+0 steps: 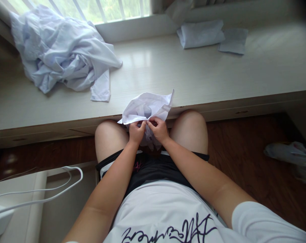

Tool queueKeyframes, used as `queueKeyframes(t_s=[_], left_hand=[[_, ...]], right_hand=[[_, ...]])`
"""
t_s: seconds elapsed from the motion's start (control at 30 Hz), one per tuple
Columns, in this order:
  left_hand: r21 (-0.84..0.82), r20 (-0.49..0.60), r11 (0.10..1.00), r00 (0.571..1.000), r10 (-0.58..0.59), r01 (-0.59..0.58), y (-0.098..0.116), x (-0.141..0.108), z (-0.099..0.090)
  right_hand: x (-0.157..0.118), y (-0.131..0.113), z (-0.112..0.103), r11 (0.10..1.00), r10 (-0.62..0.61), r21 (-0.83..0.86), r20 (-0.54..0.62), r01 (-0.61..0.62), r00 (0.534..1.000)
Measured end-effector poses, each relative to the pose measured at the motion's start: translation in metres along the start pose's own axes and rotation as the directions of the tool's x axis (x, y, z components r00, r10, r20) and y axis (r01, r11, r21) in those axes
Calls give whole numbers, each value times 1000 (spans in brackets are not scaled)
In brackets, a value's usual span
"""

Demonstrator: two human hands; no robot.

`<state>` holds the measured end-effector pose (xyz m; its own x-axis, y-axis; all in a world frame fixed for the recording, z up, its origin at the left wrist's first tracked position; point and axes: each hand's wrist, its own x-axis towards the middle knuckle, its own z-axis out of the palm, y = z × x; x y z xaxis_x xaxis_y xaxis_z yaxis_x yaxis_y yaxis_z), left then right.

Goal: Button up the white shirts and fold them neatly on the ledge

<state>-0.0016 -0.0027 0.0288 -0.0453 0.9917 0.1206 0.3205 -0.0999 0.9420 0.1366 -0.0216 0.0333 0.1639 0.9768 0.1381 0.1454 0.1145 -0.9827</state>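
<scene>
A white cloth [145, 101] hangs between my knees, its upper part spread out toward the windowsill's front edge and its lower folds dropping below my hands. My left hand [137, 131] pinches the cloth's near edge between thumb and fingers. Right beside it, my right hand [158, 129] pinches the same edge, and the fingertips of both hands nearly meet. Whatever small detail lies between the fingertips is too small to make out.
A large crumpled heap of white cloth [64, 54] lies on the wide pale sill [147, 74] at left. Folded white cloths [202, 33] lie at the back right. White cables [64, 189] loop at lower left. A plastic bag [289, 152] rests on the floor at right.
</scene>
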Motion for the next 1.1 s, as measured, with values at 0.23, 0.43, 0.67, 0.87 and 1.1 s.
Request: queueKeyframes(t_s=[0.23,0.43,0.67,0.87,1.1], left_hand=[[-41,22,999,1000,-14,15,-3,0,0],[-18,-5,999,999,-39,39,3,0,-1],[-47,-43,997,997,-63,61,0,0,0],[-8,-64,1000,998,19,-20,-1,1,0],[42,-34,998,998,46,-45,3,0,1]], right_hand=[[0,2,0,1000,21,1,-30,-21,999],[1,4,0,999,25,24,-36,-24,999],[0,5,-1,998,48,33,-8,-48,999],[0,6,0,998,47,29,-15,-47,999],[0,9,0,998,42,36,-31,-41,999]])
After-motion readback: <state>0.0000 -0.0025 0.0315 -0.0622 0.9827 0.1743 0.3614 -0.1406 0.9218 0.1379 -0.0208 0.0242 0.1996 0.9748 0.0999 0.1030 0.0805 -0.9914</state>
